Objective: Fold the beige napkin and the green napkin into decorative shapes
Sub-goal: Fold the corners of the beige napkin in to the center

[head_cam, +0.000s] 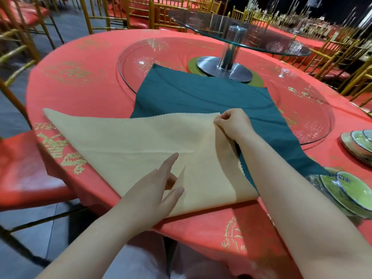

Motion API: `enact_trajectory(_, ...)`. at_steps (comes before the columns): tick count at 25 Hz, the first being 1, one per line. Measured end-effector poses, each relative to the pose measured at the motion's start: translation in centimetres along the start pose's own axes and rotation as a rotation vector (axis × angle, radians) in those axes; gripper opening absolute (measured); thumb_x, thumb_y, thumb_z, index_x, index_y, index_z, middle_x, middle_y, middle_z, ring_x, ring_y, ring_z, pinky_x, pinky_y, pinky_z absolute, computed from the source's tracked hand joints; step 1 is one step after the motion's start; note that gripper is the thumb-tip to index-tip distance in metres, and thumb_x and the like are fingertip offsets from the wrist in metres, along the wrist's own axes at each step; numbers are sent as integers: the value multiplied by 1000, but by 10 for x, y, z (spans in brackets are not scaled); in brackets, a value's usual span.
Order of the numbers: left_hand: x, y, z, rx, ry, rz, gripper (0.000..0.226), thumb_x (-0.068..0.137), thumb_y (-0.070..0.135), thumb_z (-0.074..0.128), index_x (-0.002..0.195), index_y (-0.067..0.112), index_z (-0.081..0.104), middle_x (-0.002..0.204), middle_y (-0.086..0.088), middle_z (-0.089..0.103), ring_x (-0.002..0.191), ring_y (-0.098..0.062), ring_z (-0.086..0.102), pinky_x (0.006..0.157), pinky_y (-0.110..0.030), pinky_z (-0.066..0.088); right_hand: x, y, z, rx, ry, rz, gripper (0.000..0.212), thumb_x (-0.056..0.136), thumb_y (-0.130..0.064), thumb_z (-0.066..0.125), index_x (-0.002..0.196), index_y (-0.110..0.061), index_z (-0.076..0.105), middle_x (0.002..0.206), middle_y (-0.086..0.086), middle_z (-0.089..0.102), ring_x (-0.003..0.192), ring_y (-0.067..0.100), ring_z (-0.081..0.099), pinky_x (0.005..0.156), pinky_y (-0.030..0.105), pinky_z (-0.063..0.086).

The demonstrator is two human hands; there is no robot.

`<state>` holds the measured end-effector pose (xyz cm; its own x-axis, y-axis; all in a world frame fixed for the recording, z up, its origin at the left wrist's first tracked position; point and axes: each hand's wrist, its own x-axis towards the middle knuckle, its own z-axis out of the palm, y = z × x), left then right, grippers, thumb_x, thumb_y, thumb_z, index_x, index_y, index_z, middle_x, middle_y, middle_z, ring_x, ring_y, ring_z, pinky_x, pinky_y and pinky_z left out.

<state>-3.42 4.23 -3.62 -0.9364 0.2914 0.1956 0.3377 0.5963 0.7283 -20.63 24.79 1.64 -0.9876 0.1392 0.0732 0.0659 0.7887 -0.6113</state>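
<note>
Now the beige napkin (130, 141) lies at the near edge of the desk (80, 87), directly in front of the person, and its long axis runs from a sharp tip at the far left to the thick folded side at the near right. The right hand (233, 125) pinches the far right corner of this napkin and lifts it a little from the cloth. The left hand (159, 188) is released, with straight fingers resting flat on the near middle of the napkin, beside a small raised flap. I judge that the pinched corner has to travel toward the left hand, which serves as the anchor. The green napkin (201, 97) lies spread behind, partly under the beige one and partly on the glass turntable (124, 57), untouched and nearer to the right hand.
</note>
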Motion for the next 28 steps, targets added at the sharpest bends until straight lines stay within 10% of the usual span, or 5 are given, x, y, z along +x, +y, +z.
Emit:
enact_trajectory(9, 1, -10, -8, 182, -154, 26, 67, 71, 70, 12, 130, 52, -14, 110, 17, 48, 103, 0, 36, 95, -20, 32, 7, -1, 2, -27, 31, 8, 18, 88, -28, 57, 86, -12, 66, 73, -6, 55, 82, 18, 53, 60, 26, 35)
enact_trajectory(14, 0, -20, -7, 264, -116, 100, 72, 79, 74, 3, 141, 37, -4, 123, 12, 54, 125, -3, 28, 111, -20, -3, 12, 7, 0, -39, 52, 76, 21, 79, -20, 60, 76, 0, 65, 66, 7, 58, 62, 20, 51, 57, 27, 41)
enact_trajectory(21, -4, -19, -14, 168, -223, 85, 66, 81, 68, 26, 134, 50, -8, 120, 36, 36, 123, 12, 30, 113, -21, -4, 15, 12, -10, -43, -5, 122, 16, 78, -17, 64, 76, -1, 68, 66, 6, 61, 59, 20, 51, 59, 27, 45)
enact_trajectory(28, -2, -20, -7, 433, -261, 96, 64, 79, 60, 10, 133, 51, -24, 154, 15, -1, 138, -2, 12, 112, -30, -8, 15, 16, -2, -84, -7, 115, 12, 80, -16, 58, 70, -17, 51, 69, 8, 43, 64, 20, 38, 58, 27, 32)
